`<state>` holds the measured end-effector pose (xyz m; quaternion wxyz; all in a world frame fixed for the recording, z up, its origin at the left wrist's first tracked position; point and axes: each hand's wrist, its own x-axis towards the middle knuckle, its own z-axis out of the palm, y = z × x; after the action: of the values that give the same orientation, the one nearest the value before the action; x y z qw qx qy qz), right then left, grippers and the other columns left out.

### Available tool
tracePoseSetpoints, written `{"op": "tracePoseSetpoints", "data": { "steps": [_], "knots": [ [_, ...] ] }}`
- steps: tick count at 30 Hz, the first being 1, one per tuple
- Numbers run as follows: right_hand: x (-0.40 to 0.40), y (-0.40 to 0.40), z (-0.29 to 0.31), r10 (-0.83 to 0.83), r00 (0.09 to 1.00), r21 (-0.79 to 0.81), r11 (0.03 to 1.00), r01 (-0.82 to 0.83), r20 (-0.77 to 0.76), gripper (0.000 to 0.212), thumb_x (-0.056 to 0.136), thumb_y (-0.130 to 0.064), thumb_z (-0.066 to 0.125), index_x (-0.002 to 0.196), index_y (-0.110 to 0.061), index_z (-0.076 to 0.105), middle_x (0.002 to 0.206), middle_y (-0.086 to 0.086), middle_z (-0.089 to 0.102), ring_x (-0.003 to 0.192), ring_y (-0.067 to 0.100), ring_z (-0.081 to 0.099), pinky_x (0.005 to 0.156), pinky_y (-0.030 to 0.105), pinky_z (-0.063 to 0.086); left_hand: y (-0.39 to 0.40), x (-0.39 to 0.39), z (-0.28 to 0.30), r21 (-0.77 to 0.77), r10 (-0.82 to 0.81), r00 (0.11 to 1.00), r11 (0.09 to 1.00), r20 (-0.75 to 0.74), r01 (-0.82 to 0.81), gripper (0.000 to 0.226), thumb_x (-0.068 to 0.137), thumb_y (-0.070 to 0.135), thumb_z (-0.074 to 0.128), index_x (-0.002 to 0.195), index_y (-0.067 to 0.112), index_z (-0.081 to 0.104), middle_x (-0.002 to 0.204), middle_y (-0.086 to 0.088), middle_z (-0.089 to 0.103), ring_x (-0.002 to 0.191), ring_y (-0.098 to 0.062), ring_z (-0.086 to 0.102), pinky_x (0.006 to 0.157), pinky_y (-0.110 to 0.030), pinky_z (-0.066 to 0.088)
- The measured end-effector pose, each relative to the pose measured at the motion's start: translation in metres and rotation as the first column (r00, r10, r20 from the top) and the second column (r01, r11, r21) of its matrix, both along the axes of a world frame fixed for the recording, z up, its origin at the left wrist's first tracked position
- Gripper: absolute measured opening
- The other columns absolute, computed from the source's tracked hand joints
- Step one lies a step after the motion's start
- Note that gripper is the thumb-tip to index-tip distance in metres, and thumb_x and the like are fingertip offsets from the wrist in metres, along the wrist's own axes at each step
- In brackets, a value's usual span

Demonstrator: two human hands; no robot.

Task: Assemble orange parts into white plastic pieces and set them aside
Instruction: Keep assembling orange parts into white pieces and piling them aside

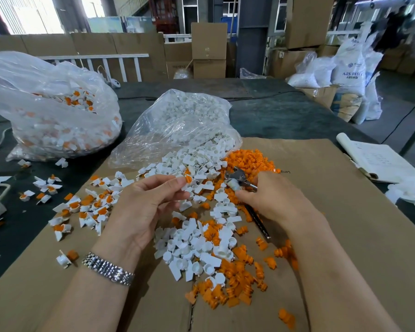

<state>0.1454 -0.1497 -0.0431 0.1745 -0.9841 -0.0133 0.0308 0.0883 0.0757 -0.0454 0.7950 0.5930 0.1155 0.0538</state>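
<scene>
My left hand (pixel 144 202) pinches a white plastic piece with an orange part in it (pixel 187 182) between thumb and fingertips, above the heap. My right hand (pixel 271 200) grips a metal plier-like tool (pixel 241 179) whose jaws hold a small white piece (pixel 233 185). Loose white pieces (pixel 197 250) and loose orange parts (pixel 240 281) lie mixed on the cardboard sheet (pixel 321 212) between my hands. Assembled white-and-orange pieces (pixel 91 207) are scattered to the left.
A clear bag of white pieces (pixel 185 121) lies open behind the heap. A larger bag of assembled pieces (pixel 53 111) stands at the far left. More orange parts (pixel 249 159) are piled behind my right hand. A notebook (pixel 379 161) lies at the right.
</scene>
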Motion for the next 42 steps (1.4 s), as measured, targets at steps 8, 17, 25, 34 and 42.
{"op": "tracePoseSetpoints", "data": {
  "steps": [8, 17, 25, 34, 42],
  "knots": [
    [-0.011, 0.005, 0.009, 0.095, 0.993, -0.058, 0.994, -0.091, 0.074, 0.034, 0.093, -0.043, 0.056, 0.072, -0.021, 0.041, 0.072, 0.0, 0.046, 0.067, 0.019, 0.044, 0.061, 0.033, 0.033, -0.003, -0.001, 0.0, -0.016, 0.016, 1.0, 1.0, 0.014, -0.016, 0.008, 0.067, 0.019, 0.086, 0.075, 0.018, 0.083, 0.091, -0.015, 0.079, 0.083, -0.024, 0.079, 0.058, -0.02, 0.059],
    [-0.034, 0.014, 0.047, 0.375, 0.927, 0.285, 0.889, -0.358, -0.005, 0.033, 0.102, -0.038, 0.051, 0.082, -0.015, 0.064, 0.075, 0.0, 0.07, 0.061, 0.008, 0.063, 0.059, 0.028, 0.049, -0.003, -0.003, 0.0, -0.03, 0.048, 0.992, 0.999, 0.121, -0.045, 0.013, 0.072, 0.023, 0.085, 0.082, 0.016, 0.083, 0.095, -0.012, 0.079, 0.088, -0.022, 0.077, 0.06, -0.02, 0.057],
    [-0.04, 0.028, 0.052, 0.442, 0.893, 0.3, 0.865, -0.401, -0.082, 0.049, 0.103, -0.04, 0.047, 0.102, 0.006, 0.062, 0.104, 0.028, 0.068, 0.073, 0.027, 0.057, 0.07, 0.047, 0.049, -0.005, -0.002, -0.002, -0.043, 0.075, 0.983, 0.997, 0.167, -0.069, 0.021, 0.074, 0.022, 0.084, 0.091, 0.009, 0.08, 0.093, -0.012, 0.078, 0.087, -0.024, 0.077, 0.056, -0.019, 0.053],
    [-0.042, 0.032, 0.049, 0.468, 0.881, 0.291, 0.854, -0.43, -0.073, 0.049, 0.104, -0.04, 0.045, 0.1, 0.005, 0.064, 0.101, 0.028, 0.067, 0.068, 0.024, 0.05, 0.063, 0.038, 0.041, -0.009, -0.002, -0.002, -0.029, 0.096, 0.978, 0.995, 0.183, -0.093, 0.026, 0.077, 0.02, 0.082, 0.096, 0.004, 0.077, 0.089, -0.01, 0.078, 0.083, -0.02, 0.077, 0.054, -0.018, 0.052],
    [-0.045, 0.042, 0.04, 0.442, 0.896, 0.22, 0.877, -0.426, -0.029, 0.032, 0.104, -0.047, 0.041, 0.101, -0.017, 0.054, 0.088, 0.006, 0.061, 0.076, 0.02, 0.057, 0.066, 0.038, 0.049, -0.009, -0.001, -0.004, -0.028, 0.095, 0.981, 0.995, 0.167, -0.091, 0.012, 0.084, 0.011, 0.079, 0.093, 0.004, 0.076, 0.082, -0.008, 0.077, 0.078, -0.017, 0.075, 0.055, -0.018, 0.052]
  ]
}}
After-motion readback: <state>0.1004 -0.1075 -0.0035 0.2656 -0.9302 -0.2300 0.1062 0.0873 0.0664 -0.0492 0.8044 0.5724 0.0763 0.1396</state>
